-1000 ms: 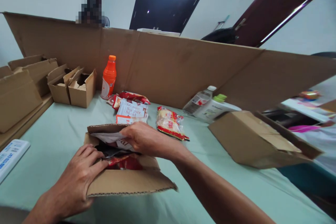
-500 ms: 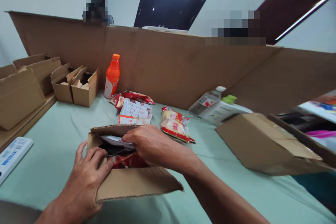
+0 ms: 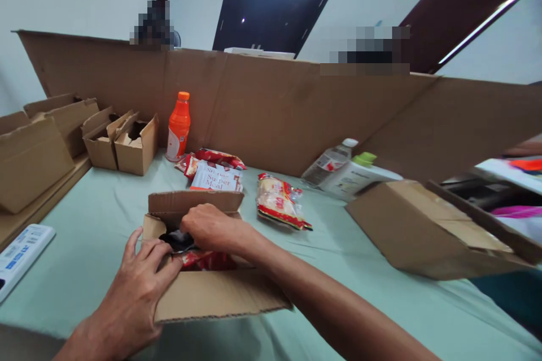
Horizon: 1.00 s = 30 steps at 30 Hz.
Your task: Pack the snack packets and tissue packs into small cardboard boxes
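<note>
An open cardboard box [image 3: 220, 293] sits on the green cloth in front of me, its flaps standing apart. My left hand [image 3: 146, 279] grips the left side of the box, fingers curled over its edge. Down inside the opening, my right hand [image 3: 212, 228] is closed at a dark grey shiny packet [image 3: 180, 241]; its fingertips are mostly hidden. A red packet [image 3: 207, 261] lies in the box nearer to me. Just behind the box are a white "Super Meal" packet [image 3: 218, 176] and some red snack packets [image 3: 220, 157].
An orange bottle [image 3: 179, 127] stands near the cardboard wall [image 3: 262, 107]. A red and yellow food bag [image 3: 279, 203] lies right of the box. A clear bottle [image 3: 332, 162], a white green-capped bottle [image 3: 359, 177] and a larger box [image 3: 406, 225] are right. Small boxes [image 3: 138, 149] and a white-blue pack [image 3: 25, 256] are left.
My right hand has moved left and deeper into the box, pushing the grey packet down. The far flap now shows more fully upright. My left hand has stayed on the box.
</note>
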{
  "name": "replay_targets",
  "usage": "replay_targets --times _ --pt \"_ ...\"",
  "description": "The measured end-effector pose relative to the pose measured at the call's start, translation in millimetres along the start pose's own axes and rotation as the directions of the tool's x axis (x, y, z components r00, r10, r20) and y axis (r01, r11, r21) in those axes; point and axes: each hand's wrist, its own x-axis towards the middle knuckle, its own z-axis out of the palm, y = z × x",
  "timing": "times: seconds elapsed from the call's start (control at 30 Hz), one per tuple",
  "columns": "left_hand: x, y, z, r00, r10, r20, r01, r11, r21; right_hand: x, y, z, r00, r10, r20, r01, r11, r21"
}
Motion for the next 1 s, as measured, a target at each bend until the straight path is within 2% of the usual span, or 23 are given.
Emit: replay_targets --times 0.17,0.5,0.77,1.0 --pt "0 -3 1 0.999 0.040 -0.022 -0.041 0.999 -0.015 1 9 11 0.991 -0.131 -0.006 0.130 0.976 0.173" --pt "0 -5 -1 0.999 0.034 -0.015 -0.034 0.999 -0.005 19 17 17 0.975 -0.220 0.045 0.194 0.925 0.326" --pt "-2 -6 2 0.996 0.050 -0.075 -0.049 0.999 0.019 16 10 27 0.982 -0.190 -0.011 0.178 0.899 0.399" --pt "-3 -9 3 0.995 0.070 -0.064 -0.069 0.997 0.022 -23 19 20 0.983 -0.160 -0.091 0.184 0.850 0.493"
